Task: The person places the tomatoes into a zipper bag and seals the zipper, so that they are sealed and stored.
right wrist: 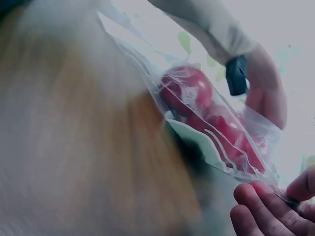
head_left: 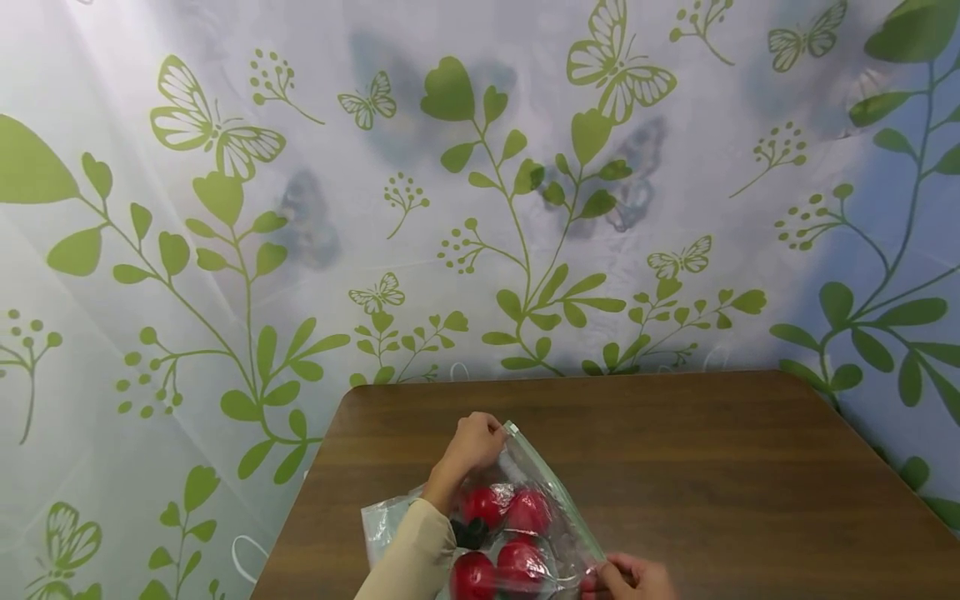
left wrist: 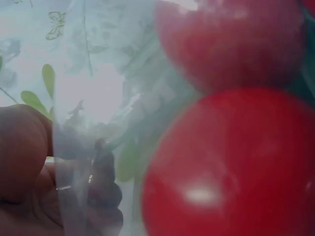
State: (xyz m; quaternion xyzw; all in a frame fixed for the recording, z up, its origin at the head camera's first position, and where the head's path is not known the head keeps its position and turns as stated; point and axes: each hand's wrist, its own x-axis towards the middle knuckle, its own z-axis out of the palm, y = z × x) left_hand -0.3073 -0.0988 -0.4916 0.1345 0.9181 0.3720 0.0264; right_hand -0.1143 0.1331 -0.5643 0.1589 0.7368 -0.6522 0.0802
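Between my two hands is a clear zip bag (head_left: 558, 492) with a pale green closure strip and a white slider at its upper corner. Inside it lie several shiny red round fruits (head_left: 527, 510), apples or tomatoes; two of them fill the right of the left wrist view. My left hand (head_left: 477, 442) grips the bag's upper corner beside the slider. At the strip's lower end, my right hand (head_left: 633, 577) pinches the bag between thumb and fingers. The right wrist view shows the fingers (right wrist: 268, 209) on that corner. Whether the closure is sealed cannot be made out.
The brown wooden table (head_left: 697, 467) extends behind and to the right of the bag. Pale clear plastic (head_left: 382, 521) lies left of my left forearm. A patterned curtain (head_left: 480, 208) hangs behind the table. A small black device (right wrist: 236, 76) sits at my left wrist.
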